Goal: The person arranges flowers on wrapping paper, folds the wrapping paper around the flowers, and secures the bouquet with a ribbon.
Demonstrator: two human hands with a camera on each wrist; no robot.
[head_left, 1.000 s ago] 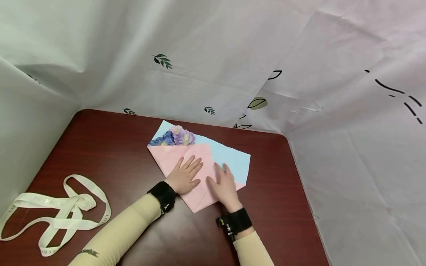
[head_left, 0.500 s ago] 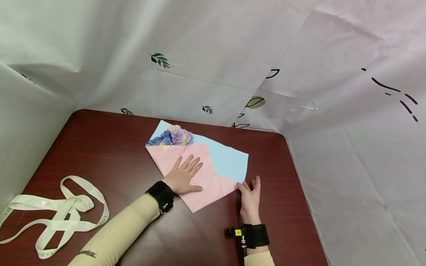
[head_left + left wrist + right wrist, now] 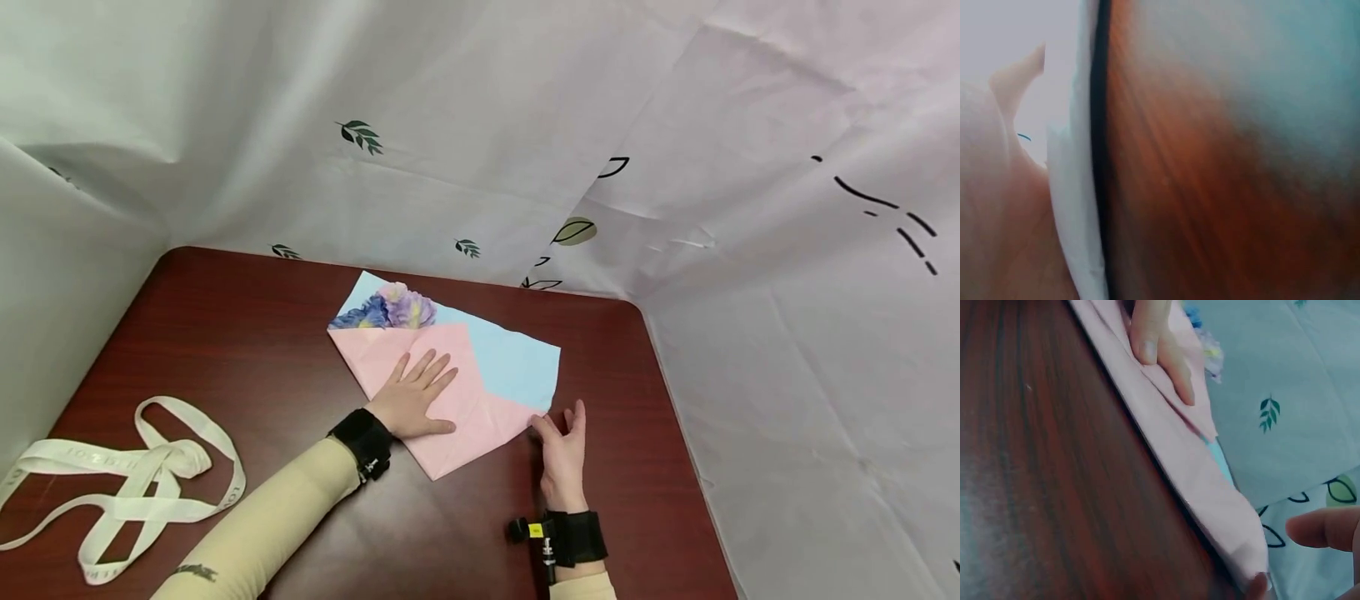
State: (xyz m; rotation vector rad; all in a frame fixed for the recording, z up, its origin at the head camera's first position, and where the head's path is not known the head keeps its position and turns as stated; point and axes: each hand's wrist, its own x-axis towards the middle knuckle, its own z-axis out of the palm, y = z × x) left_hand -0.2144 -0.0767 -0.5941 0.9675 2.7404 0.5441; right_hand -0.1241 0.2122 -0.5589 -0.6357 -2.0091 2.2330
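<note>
Folded wrapping paper [image 3: 450,408], pink on one face and light blue on the other, lies on the dark red-brown table. Blue, lilac and pink flowers [image 3: 408,308] show above its fold at the upper left; their lower parts are hidden inside. My left hand [image 3: 412,402] rests flat on the pink flap with fingers spread. At the paper's right corner, my right hand [image 3: 564,454] pinches the edge with thumb and fingertip, other fingers extended. In the right wrist view, the pink edge [image 3: 1191,469] runs down to a fingertip at the corner.
A loosely tangled white ribbon [image 3: 142,492] with printed lettering lies on the table [image 3: 247,333] at the left. White cloth [image 3: 465,150] with leaf prints hangs behind the table and along both sides. Black bands circle both wrists.
My right hand has moved from the middle of the paper to its right corner and taken the edge there. The crease near that corner has faded. My left hand stays in place.
</note>
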